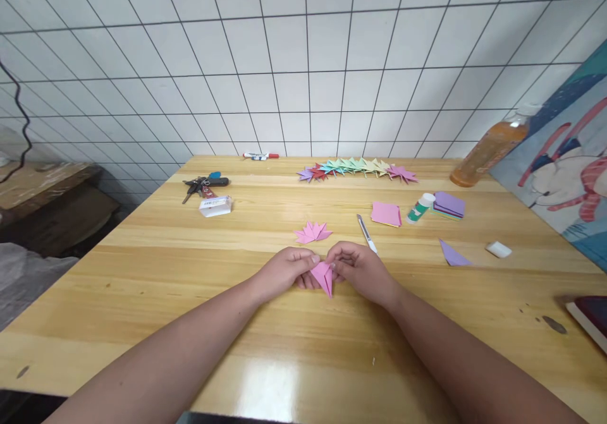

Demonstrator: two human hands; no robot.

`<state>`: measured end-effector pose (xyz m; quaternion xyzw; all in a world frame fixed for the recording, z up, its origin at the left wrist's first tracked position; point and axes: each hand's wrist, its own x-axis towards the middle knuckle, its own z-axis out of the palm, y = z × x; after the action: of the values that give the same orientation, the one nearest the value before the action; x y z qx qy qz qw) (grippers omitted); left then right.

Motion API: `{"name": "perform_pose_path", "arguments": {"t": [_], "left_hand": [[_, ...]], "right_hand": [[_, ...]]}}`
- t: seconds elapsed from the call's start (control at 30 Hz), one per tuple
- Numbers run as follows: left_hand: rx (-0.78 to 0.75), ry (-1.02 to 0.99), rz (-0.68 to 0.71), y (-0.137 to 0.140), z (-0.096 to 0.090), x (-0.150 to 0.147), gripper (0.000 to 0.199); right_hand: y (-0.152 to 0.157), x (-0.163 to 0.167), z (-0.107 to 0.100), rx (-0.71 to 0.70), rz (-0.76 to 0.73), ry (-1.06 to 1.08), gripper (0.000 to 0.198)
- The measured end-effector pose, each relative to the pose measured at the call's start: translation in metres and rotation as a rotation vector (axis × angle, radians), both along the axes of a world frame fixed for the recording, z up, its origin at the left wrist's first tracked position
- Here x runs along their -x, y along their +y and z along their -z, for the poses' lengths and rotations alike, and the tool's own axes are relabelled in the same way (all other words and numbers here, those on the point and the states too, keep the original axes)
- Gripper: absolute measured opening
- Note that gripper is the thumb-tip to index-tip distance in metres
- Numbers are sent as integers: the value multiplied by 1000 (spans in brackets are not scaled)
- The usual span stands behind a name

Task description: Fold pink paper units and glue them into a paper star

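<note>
Between my two hands is a pink folded paper (323, 277), its narrow point toward me. My left hand (287, 268) pinches its left side, thumb on top and fingers underneath. On the other side, my right hand (359, 268) grips the upper right edge with thumb and curled fingers. Just beyond my hands lies a pink folded paper piece with several points (313, 232). A utility knife (367, 232) rests close to my right hand's knuckles.
Pink paper squares (386, 213), a glue stick (420, 208), purple-topped paper squares (449, 204), a purple folded triangle (453, 254) and an eraser (498, 249) lie rightward. Farther back are colourful folded papers (356, 167), a bottle (490, 149) and markers (260, 156). Keys (205, 185) and a small box (215, 206) sit left.
</note>
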<state>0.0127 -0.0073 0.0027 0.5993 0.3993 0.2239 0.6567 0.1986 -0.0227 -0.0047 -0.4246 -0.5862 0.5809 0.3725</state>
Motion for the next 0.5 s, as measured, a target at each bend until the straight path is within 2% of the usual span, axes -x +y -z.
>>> {"name": "perform_pose_path", "arguments": {"t": [0.33, 0.4, 0.5], "left_hand": [[26, 48, -28, 0, -3, 0, 28], [28, 64, -34, 0, -4, 0, 28], [-22, 72, -57, -2, -2, -1, 27]], "right_hand": [[0, 0, 1, -35, -4, -47, 6], [0, 0, 0, -9, -2, -28, 7], [1, 0, -1, 82, 23, -20, 19]]}}
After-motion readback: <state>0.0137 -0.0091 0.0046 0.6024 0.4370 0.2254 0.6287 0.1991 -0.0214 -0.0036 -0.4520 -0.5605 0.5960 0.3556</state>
